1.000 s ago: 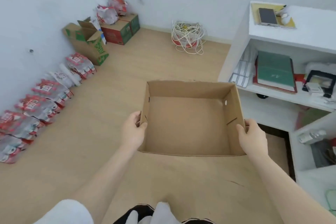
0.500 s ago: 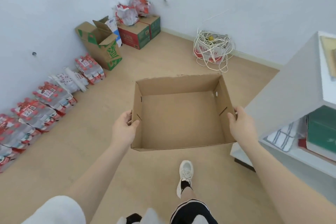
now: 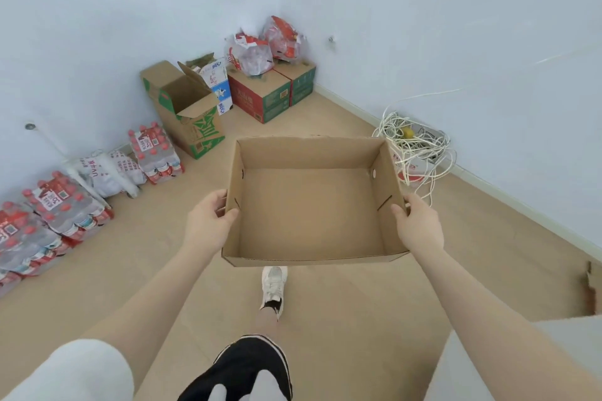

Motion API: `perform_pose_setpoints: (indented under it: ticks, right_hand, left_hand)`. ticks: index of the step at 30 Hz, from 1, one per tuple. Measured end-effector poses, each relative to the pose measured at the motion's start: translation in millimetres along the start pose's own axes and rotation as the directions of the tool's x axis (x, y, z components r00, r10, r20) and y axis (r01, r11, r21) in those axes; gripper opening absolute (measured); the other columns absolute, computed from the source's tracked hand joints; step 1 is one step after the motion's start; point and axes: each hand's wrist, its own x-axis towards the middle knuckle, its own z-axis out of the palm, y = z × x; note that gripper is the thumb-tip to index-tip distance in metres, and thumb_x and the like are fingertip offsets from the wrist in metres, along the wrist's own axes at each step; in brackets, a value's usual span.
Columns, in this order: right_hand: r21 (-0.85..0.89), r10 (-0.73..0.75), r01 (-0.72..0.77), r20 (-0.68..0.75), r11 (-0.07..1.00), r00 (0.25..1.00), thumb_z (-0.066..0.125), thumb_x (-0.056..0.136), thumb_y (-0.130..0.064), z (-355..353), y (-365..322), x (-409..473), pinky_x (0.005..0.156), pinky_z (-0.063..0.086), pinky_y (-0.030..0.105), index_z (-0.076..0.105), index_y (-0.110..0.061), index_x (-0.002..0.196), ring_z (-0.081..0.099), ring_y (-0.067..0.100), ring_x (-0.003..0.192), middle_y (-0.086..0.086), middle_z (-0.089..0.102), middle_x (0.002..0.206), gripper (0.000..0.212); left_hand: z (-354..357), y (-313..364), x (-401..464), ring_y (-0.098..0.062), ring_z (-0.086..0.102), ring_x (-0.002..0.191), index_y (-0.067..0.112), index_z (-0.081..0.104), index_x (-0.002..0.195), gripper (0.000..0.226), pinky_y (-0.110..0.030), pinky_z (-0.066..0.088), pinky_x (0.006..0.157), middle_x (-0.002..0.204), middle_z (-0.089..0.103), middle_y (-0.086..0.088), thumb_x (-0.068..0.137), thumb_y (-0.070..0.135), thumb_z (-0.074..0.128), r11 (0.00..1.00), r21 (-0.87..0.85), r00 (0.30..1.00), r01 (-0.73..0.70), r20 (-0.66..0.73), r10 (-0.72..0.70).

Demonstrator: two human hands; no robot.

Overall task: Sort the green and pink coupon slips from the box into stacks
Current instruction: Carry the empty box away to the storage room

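A pale wooden floor (image 3: 342, 319) ran out to white walls meeting in a far corner. Nearest, a white sneaker (image 3: 274, 283) stepped forward beneath a shallow cardboard box (image 3: 309, 205), which was carried level in the air above the floor. The left hand (image 3: 208, 221) gripped its left wall, thumb hooked over the rim and inside, fingers curled outside; the right hand (image 3: 418, 225) gripped the right wall the same way. The box showed a bare brown bottom: no green or pink coupon slips were visible in it, nor anywhere else in view.

Farther left, shrink-wrapped packs of red-capped bottles (image 3: 58, 205) lined the wall, then an open green-printed carton (image 3: 185, 111) and a red and green carton (image 3: 264, 94) topped with plastic bags. On the far right lay a tangle of white cable (image 3: 413, 150).

Judged from this, sorting proper was not in hand; the box looked emptied and was apparently being carried off. The next move would call for a clear spot to set it down, both hands lowering evenly.
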Motion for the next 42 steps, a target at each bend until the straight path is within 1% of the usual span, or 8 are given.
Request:
perform_pose_setpoints:
  ticks: [7,10,16,19,26,34,38,42]
  right_hand:
    - [0.024,0.067,-0.069,0.057,0.997,0.996,0.052,0.091,-0.022,31,-66,203,0.078,0.043,0.038,0.056,-0.012,0.111,0.058,0.034,0.096,0.012,0.063,0.104,0.022]
    - [0.038,0.057,-0.059,0.065,0.998,0.996,0.052,0.092,-0.021,37,-105,283,0.082,0.044,0.039,0.053,-0.011,0.120,0.058,0.035,0.100,0.013,0.062,0.109,0.030]
    - [0.009,-0.015,0.014,0.121,1.000,0.992,0.053,0.092,-0.019,52,-149,431,0.073,0.038,0.032,0.053,-0.007,0.118,0.054,0.030,0.092,0.010,0.059,0.102,0.029]
    - [-0.004,-0.080,0.082,0.158,0.997,0.984,0.052,0.092,-0.016,62,-167,517,0.068,0.036,0.032,0.053,-0.004,0.111,0.051,0.027,0.082,0.010,0.057,0.093,0.022]
    - [-0.084,-0.145,0.185,0.350,0.979,0.926,0.054,0.090,-0.019,94,-217,713,0.081,0.045,0.037,0.053,-0.008,0.117,0.058,0.031,0.096,0.013,0.063,0.109,0.029]
    - [-0.198,0.044,0.124,0.677,0.972,0.735,0.057,0.077,-0.002,188,-290,814,0.069,0.048,0.036,0.048,-0.006,0.105,0.059,0.029,0.085,0.010,0.058,0.092,0.030]
    - [-0.176,0.091,0.031,0.642,0.984,0.761,0.061,0.079,-0.020,250,-327,848,0.075,0.052,0.040,0.050,-0.005,0.109,0.061,0.032,0.093,0.014,0.062,0.100,0.035]
    - [-0.152,0.190,-0.122,0.615,0.981,0.765,0.054,0.085,-0.008,313,-370,868,0.048,0.047,0.028,0.054,-0.006,0.093,0.057,0.027,0.068,0.012,0.057,0.076,0.008]
  left_hand:
    - [61,54,191,-0.012,0.056,0.104,0.014,0.058,0.119,0.036,-0.029,0.042,0.094,0.113,0.064,-0.001,0.085,0.000,0.055,0.997,0.076,0.999,0.027,0.019,-0.029]
    - [77,85,269,-0.018,0.056,0.111,0.015,0.056,0.123,0.037,-0.033,0.042,0.097,0.117,0.062,-0.002,0.088,0.004,0.055,0.989,0.137,0.998,0.052,0.012,-0.054]
    - [123,129,401,-0.021,0.054,0.112,0.018,0.054,0.127,0.037,-0.032,0.040,0.092,0.120,0.061,-0.002,0.091,0.007,0.052,0.968,0.224,0.993,0.115,-0.020,-0.113]
    - [160,143,467,-0.023,0.053,0.116,0.018,0.051,0.130,0.040,-0.035,0.040,0.097,0.125,0.059,-0.002,0.091,0.008,0.052,0.967,0.202,0.988,0.155,-0.052,-0.148]
    - [229,166,589,-0.022,0.055,0.115,0.019,0.054,0.127,0.039,-0.032,0.042,0.095,0.121,0.061,-0.003,0.090,0.005,0.050,0.955,0.079,0.947,0.284,-0.181,-0.267]
    - [205,166,710,-0.023,0.053,0.116,0.027,0.053,0.129,0.040,-0.027,0.039,0.090,0.126,0.059,-0.001,0.092,0.012,0.048,0.889,0.146,0.863,0.435,-0.348,-0.365]
    - [169,158,785,-0.026,0.052,0.114,0.028,0.051,0.131,0.039,-0.034,0.043,0.092,0.128,0.058,-0.003,0.095,0.014,0.045,0.857,0.270,0.877,0.440,-0.332,-0.346]
    - [125,129,868,-0.024,0.053,0.113,0.026,0.054,0.128,0.037,-0.035,0.042,0.093,0.125,0.060,-0.003,0.095,0.012,0.046,0.849,0.389,0.924,0.357,-0.280,-0.260]
